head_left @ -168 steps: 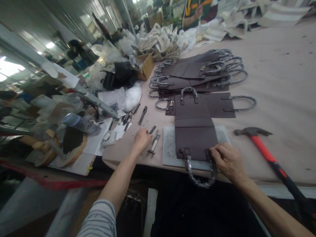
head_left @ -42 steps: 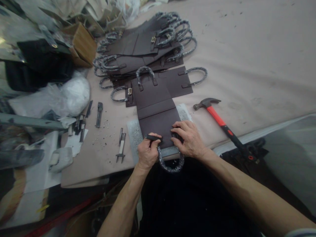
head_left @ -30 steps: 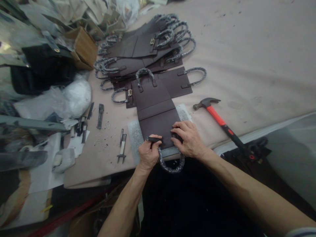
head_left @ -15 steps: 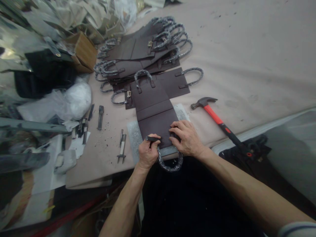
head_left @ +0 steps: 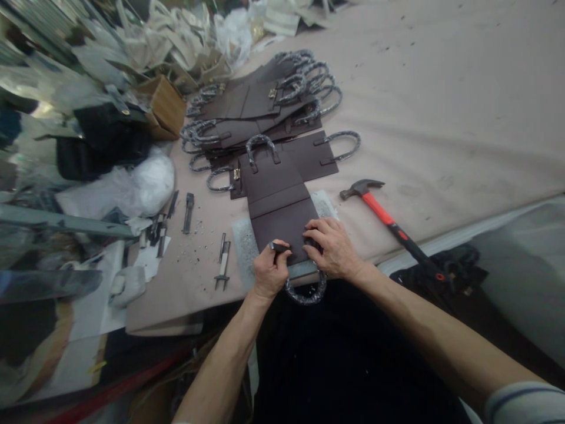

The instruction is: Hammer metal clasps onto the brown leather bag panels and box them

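Note:
A dark brown bag panel (head_left: 280, 221) lies over a pale, speckled stone slab (head_left: 246, 241) at the table's front edge. From the panel's near end hangs a plastic-wrapped bag handle (head_left: 304, 299). My left hand (head_left: 270, 272) is closed around a short dark metal punch (head_left: 278, 247), tilted over the panel's near left part; its tip is hidden by my fingers. My right hand (head_left: 331, 247) presses curled fingers on the panel's near right corner, gripping it by the handle's end, which my fingers partly cover.
More brown panels with wrapped handles (head_left: 260, 88) are stacked behind. To the right lies a claw hammer (head_left: 384, 215), its handle past the table edge. Pronged punches (head_left: 224, 265) and a dark tool (head_left: 188, 213) lie left, near a cardboard box (head_left: 165, 109) and plastic bags (head_left: 152, 182).
The punch in my left hand has tilted and shifted slightly right on the panel. My right hand stays in place on the panel. The camera view has shifted a little.

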Action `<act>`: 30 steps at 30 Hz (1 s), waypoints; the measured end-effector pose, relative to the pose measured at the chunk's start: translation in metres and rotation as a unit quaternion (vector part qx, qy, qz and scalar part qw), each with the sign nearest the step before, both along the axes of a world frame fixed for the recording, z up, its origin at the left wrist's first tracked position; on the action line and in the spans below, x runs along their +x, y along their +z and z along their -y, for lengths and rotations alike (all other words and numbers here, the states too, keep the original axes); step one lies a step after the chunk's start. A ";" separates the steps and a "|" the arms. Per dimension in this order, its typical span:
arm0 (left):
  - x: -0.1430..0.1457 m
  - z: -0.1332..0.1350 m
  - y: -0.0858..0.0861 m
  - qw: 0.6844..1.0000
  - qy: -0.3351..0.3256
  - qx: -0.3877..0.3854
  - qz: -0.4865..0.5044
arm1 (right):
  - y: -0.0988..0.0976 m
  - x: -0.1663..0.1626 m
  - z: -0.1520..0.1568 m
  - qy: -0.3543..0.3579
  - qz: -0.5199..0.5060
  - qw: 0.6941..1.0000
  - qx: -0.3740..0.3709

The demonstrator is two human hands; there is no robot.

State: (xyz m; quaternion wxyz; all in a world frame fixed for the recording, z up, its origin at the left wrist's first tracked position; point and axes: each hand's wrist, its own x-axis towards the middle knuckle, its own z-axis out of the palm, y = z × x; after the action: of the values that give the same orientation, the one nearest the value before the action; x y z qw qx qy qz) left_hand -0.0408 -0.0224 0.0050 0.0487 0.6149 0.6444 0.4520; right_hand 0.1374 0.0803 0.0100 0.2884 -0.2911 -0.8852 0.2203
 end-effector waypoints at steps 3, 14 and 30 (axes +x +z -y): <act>-0.002 0.001 -0.002 1.000 -0.019 0.001 0.001 | 0.006 0.015 -0.007 -0.040 -0.018 0.999 0.001; -0.002 -0.004 -0.009 0.998 -0.044 0.019 0.030 | 0.032 0.117 -0.063 -0.325 0.203 0.870 -0.311; -0.003 -0.005 -0.013 0.999 -0.041 -0.003 0.036 | 0.164 0.042 0.018 -0.013 0.115 0.993 -0.037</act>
State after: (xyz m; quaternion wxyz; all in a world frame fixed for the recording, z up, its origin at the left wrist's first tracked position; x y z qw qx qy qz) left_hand -0.0437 -0.0171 -0.0084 0.0916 0.6239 0.6180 0.4695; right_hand 0.1793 0.0626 0.1741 0.1768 -0.3362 -0.8999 0.2143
